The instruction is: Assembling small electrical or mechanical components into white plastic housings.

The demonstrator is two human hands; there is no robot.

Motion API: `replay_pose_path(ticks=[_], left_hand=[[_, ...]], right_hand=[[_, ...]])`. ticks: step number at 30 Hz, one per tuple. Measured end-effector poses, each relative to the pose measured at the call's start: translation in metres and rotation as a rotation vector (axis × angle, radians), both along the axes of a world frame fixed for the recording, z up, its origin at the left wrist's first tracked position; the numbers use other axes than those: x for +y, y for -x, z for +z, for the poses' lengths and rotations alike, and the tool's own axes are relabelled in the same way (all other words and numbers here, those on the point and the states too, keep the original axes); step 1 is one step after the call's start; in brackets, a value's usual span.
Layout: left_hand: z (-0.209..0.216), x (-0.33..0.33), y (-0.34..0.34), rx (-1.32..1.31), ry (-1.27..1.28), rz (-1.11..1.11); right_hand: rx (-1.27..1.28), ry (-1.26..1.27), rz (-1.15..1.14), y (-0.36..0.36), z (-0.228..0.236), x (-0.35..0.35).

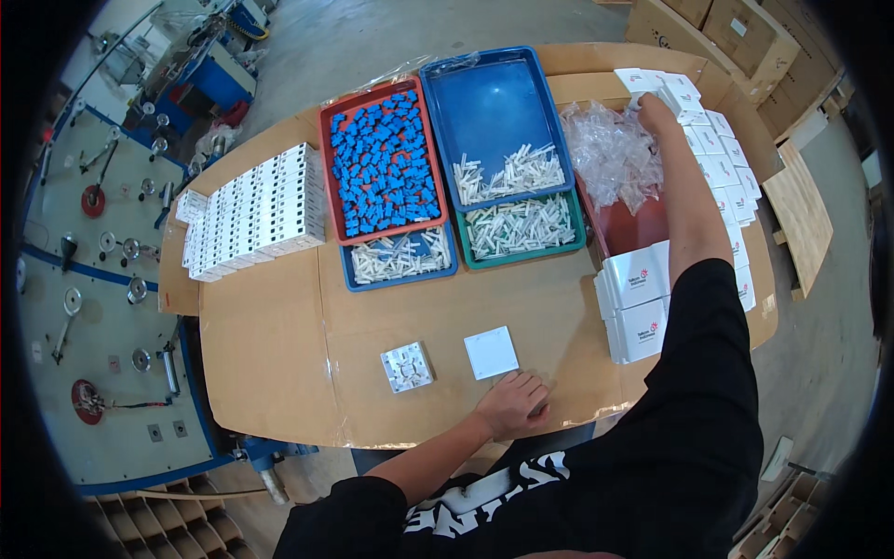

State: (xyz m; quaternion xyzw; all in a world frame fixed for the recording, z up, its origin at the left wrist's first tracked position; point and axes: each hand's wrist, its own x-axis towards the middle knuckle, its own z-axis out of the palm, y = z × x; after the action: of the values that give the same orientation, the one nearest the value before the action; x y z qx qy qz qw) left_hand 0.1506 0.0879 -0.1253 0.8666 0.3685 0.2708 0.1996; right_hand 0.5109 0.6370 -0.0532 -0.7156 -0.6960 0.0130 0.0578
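Observation:
My left hand (515, 403) rests loosely curled at the near edge of the cardboard-covered table, with nothing visible in it. Just beyond its knuckles lies a flat white square plate (491, 353). To the left of that plate sits a white square box base (407, 367), its moulded inside facing up. My right arm stretches to the far right, where my right hand (656, 114) is closed at the edge of a white cover (681, 101) among the rows of covers. Its fingertips are partly hidden.
A red tray (330, 177) holds blue clips. Beside it, blue (489, 102) and green (584, 229) trays hold small white sticks. Crumpled clear plastic (610, 154) lies in another red tray. White boxes (256, 214) stand stacked at left, white covers (638, 307) at right.

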Motion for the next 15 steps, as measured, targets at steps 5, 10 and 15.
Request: replay_pose_path(ticks=[5, 10, 15], left_hand=[[-0.001, 0.000, 0.005, -0.006, 0.009, 0.005], [-0.006, -0.010, 0.006, 0.035, -0.014, -0.003], [-0.005, -0.016, 0.003, -0.031, -0.042, -0.007]], right_hand=[[0.298, -0.161, 0.056, -0.001, 0.062, -0.029], [1.090, -0.091, 0.176, 0.000, 0.124, -0.115], [1.404, -0.105, 0.239, 0.049, 0.184, -0.272]])
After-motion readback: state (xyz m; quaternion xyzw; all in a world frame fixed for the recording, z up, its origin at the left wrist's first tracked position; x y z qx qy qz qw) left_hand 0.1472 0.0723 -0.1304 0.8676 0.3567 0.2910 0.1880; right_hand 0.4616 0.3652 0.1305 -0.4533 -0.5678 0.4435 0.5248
